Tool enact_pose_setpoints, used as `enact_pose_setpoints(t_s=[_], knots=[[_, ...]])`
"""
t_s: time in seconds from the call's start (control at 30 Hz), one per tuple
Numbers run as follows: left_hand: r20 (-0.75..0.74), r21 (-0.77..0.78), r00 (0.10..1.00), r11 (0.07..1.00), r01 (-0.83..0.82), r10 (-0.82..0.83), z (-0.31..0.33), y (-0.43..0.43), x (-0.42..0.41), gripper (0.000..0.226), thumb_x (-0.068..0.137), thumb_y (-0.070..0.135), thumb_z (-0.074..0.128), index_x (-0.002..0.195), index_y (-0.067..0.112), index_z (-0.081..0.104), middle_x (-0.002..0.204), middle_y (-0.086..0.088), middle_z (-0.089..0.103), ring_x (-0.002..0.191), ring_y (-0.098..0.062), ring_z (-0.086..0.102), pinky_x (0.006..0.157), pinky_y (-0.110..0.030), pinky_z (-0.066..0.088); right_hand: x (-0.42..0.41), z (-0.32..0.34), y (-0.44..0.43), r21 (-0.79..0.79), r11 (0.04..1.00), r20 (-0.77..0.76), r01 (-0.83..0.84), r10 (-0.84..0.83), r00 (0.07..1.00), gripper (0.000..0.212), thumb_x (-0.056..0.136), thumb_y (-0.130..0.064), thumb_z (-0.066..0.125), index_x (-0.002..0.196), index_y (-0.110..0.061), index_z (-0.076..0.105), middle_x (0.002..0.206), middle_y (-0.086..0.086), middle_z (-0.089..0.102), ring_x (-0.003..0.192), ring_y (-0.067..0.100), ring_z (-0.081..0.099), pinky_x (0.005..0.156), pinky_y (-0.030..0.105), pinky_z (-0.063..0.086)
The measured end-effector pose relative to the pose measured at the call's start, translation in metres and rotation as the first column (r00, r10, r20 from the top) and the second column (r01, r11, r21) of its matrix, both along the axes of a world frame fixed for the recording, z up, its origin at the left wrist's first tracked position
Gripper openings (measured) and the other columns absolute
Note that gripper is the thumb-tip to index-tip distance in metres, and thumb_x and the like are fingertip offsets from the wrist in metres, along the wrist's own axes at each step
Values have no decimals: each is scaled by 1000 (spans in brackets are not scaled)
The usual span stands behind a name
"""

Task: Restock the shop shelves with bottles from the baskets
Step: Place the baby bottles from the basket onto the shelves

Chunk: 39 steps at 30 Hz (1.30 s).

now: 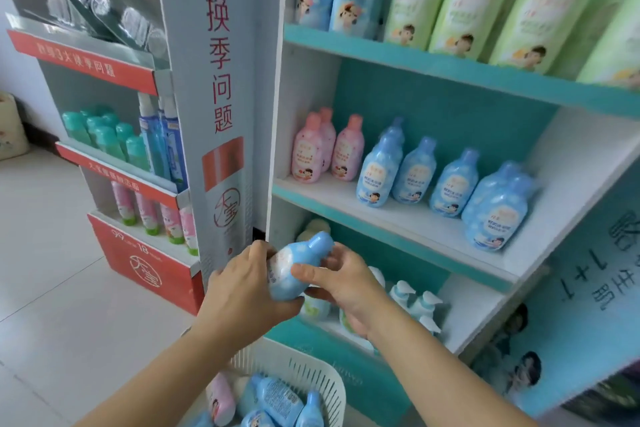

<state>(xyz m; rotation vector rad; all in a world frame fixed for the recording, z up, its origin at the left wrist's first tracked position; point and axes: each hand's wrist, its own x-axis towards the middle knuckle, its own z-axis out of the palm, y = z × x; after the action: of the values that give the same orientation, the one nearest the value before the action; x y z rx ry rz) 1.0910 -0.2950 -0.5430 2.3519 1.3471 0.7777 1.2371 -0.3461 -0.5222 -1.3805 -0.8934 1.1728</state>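
Basket: blue, pink bottles | left hand, right hand grip blue bottle

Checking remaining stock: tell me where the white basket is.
Head view, bottom centre: the white basket sits below the left hand and right hand, in front of the base of the teal shelf unit.

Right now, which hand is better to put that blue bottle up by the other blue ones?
Probably the right hand. Both hands hold the blue bottle, but the shelved blue bottles stand up to the right, on its side. The left hand sits farther away, by the grey display.
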Motion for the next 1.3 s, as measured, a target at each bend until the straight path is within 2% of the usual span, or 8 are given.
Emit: enact_pose_setpoints(t_s=[0.13,0.37,0.5,0.6,0.7,0.9,1.1,1.3], knots=[[75,41,997,999,0,-3,42,-7,25,66,50,69,57,97,28,36,92,15,48,88,-12,52,73,-31,38,4,33,-12,112,988,84,110,-120,989,44,70,-9,80,109,-17,61,105,6,68,99,21,66,89,38,55],[56,10,982,984,179,-179,99,-6,66,83,56,62,75,120,27,37,109,15,38,107,-13,48,88,-35,43,42,79,-24,271,947,208,171,-231,950,41,77,-7,74,110,-23,55,106,0,65,94,12,65,82,27,55],[-33,-40,945,945,323,-325,118,8,83,77,69,55,71,133,35,33,126,13,45,115,-11,46,98,-34,42,73,94,-25,317,931,365,178,-294,883,44,78,-13,75,108,-34,50,115,-6,63,107,10,60,95,33,50],[-93,14,936,939,343,-340,124,20,91,65,81,45,64,136,34,32,130,11,46,119,-11,45,102,-31,39,97,100,-24,293,937,484,189,-316,816,49,82,-14,70,121,-29,44,120,-7,58,111,12,56,99,38,46],[-104,29,935,938,345,-340,129,31,99,57,85,40,60,135,34,33,131,10,46,118,-11,46,101,-27,37,121,105,-21,228,944,583,238,-328,743,55,86,-10,64,133,-19,37,126,-4,51,117,15,50,102,34,41],[-11,31,927,926,376,-376,135,44,129,52,86,33,63,133,30,42,123,10,54,105,-6,51,92,-18,37,153,97,-16,87,938,707,336,-295,643,49,91,-14,56,134,-20,32,129,2,49,115,20,50,89,28,40],[130,-73,882,883,463,-452,128,36,173,42,89,23,60,129,26,47,115,11,56,100,-7,56,90,-21,45,167,88,-18,3,948,760,319,-209,615,53,93,-16,54,138,-22,27,130,0,49,115,18,49,89,27,40],[156,-145,860,850,507,-486,120,30,205,45,91,24,56,134,24,44,127,4,54,104,-9,54,91,-19,42,175,77,-21,0,954,738,298,-201,645,62,91,-11,55,142,-30,25,136,-4,48,118,16,52,96,33,46]])
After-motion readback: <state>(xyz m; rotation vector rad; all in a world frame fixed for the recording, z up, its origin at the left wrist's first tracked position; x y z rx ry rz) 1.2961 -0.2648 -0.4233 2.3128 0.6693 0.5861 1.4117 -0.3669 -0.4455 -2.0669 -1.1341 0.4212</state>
